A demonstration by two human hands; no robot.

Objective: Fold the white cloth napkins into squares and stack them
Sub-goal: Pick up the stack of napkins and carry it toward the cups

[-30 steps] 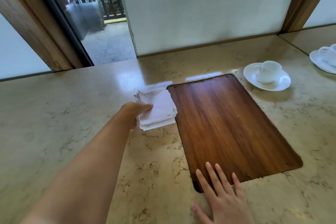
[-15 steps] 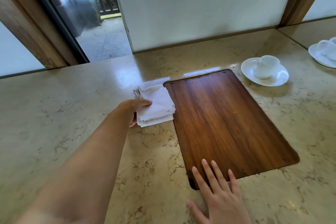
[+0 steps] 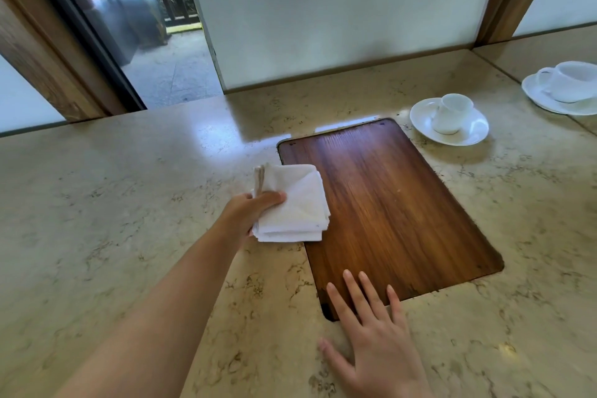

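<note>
A small stack of folded white cloth napkins [image 3: 295,203] lies at the left edge of the wooden board [image 3: 394,203], its right side over the wood. My left hand [image 3: 250,215] grips the stack's left side, thumb on top and fingers under it. Flat near the board's front left corner rests my right hand [image 3: 374,346], fingers straight and spread, the fingertips on the wood, holding nothing.
The board is set into a beige marble counter [image 3: 129,203]. A white cup on a saucer [image 3: 450,121] stands just behind the board's far right corner, and a second cup and saucer [image 3: 562,87] at the right edge. A frosted glass panel rises behind the counter.
My left hand has closed on the napkin stack and drawn it rightwards, partly over the board. My right hand stays flat in the same place.
</note>
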